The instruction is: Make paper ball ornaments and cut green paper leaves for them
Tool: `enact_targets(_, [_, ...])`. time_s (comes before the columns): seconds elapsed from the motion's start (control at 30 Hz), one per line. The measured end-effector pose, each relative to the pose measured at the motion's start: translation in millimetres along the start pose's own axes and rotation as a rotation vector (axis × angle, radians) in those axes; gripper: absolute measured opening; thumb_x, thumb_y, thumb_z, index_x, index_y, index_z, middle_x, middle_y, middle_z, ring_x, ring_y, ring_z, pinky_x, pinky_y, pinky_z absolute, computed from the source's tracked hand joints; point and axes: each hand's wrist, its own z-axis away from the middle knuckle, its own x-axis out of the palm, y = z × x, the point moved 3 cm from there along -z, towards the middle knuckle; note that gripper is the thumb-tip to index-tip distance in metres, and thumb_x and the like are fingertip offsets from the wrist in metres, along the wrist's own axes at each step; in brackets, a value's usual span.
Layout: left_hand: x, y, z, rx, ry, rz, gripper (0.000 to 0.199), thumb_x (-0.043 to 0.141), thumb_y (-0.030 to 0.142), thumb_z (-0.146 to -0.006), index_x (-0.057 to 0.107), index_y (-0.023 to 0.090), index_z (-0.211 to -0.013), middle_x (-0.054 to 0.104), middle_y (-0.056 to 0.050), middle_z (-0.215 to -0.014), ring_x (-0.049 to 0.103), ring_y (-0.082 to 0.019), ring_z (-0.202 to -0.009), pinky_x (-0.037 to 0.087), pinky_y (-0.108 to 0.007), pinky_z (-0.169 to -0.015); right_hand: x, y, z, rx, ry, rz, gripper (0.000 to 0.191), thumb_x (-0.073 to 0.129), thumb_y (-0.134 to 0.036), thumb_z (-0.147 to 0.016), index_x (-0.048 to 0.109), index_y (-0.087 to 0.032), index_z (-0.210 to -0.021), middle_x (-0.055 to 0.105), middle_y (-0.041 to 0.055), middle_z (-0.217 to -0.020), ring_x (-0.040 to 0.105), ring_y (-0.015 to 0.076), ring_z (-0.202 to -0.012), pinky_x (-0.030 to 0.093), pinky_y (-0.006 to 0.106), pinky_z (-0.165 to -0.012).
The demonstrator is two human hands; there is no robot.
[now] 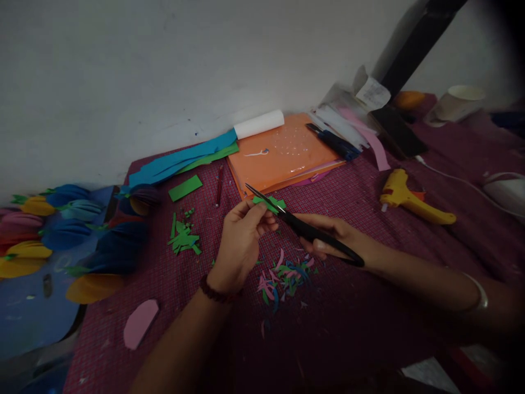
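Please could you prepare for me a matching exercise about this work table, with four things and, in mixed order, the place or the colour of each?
Column 1
1. Scissors
2. Glue gun
3. White roll
4. Green piece at the scissor blades

Column 2
A. At the far edge of the orange sheet
B. Pinched in the left hand
C. Held in the right hand
D. Yellow, lying on the checked cloth

Right pairs: 1-C, 2-D, 3-A, 4-B
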Motion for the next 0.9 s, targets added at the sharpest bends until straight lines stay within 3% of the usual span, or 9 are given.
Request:
enact_targets(0.43, [-2.4, 5.2, -3.3, 0.07, -0.001, -0.129, 0.014, 0.067, 0.018, -0.07, 0.057, 0.015, -0.061, 0.058, 0.001, -0.057, 0.056, -0.009, -0.053, 0.05, -0.021, -0.052, -2.5, -5.2, 1.6, 0.016, 0.017, 0.023, 0.064, 0.069, -0.049, -0.078, 0.054, -0.019, -0.132, 0.05, -0.0012, -0.073, 0.042, 0.0074, -0.058, 0.035, 0.02, -0.048])
enact_targets(0.67, [-3.4, 4.9, -5.3, 0.05, -0.026, -0.132, 0.014, 0.065, 0.017, -0.07, 0.057, 0.015, -0.06, 0.058, 0.001, -0.055, 0.056, -0.009, -0.051, 0.05, -0.022, -0.051, -3.4, -0.8, 2.9, 0.034, 0.0, 0.018, 0.069, 0.067, -0.05, -0.08, 0.05, -0.015, -0.137, 0.049, -0.0022, -0.069, 0.038, 0.0063, -0.054, 0.033, 0.02, -0.047])
enact_targets(0.9, [-4.6, 7.0, -6.2, 0.002, -0.052, -0.179, 0.013, 0.065, 0.017, -0.071, 0.058, 0.016, -0.06, 0.059, 0.001, -0.053, 0.054, -0.008, -0.046, 0.049, -0.022, -0.049, -4.1, -2.1, 3.1, 0.033, 0.001, 0.02, 0.062, 0.068, -0.045, -0.082, 0.052, -0.017, -0.135, 0.05, -0.0017, -0.072, 0.038, 0.0058, -0.054, 0.03, 0.019, -0.045])
